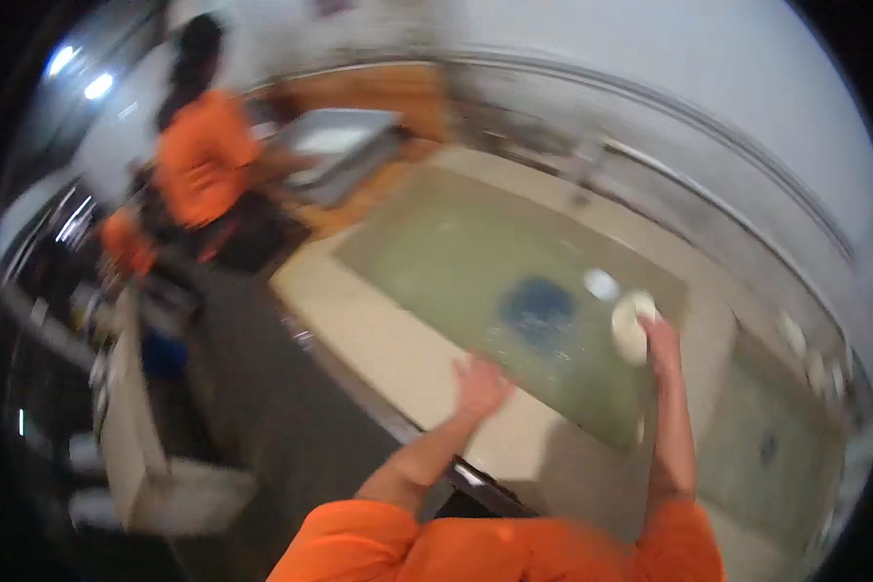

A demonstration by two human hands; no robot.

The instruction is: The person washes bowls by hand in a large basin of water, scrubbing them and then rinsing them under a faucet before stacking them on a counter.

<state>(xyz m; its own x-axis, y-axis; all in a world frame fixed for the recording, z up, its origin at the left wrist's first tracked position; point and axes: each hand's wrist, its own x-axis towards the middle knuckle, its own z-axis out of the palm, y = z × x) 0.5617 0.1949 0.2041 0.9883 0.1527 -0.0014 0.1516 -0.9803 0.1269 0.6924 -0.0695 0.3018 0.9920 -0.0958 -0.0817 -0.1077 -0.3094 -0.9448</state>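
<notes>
My right hand [660, 338] grips a pale, rounded, cream-coloured object [629, 331] over the right end of a large water-filled basin [422, 240]. Motion blur hides exactly what this object is. My left hand [484, 385] has its fingers apart at the basin's near rim [378, 338] and holds nothing. Greenish water stands in the basin, and a dark bluish patch [538, 309] shows in it. Close to the cream object is a small bright white spot [601, 284], perhaps an item or a reflection.
A second basin [764, 429] with water adjoins at the right. Beyond the far left corner, a grey tub [342, 149] sits on an orange-brown surface, beside a person in an orange shirt [204, 156]. A pale counter or partition [127, 407] stands at the left, across dark floor [284, 407].
</notes>
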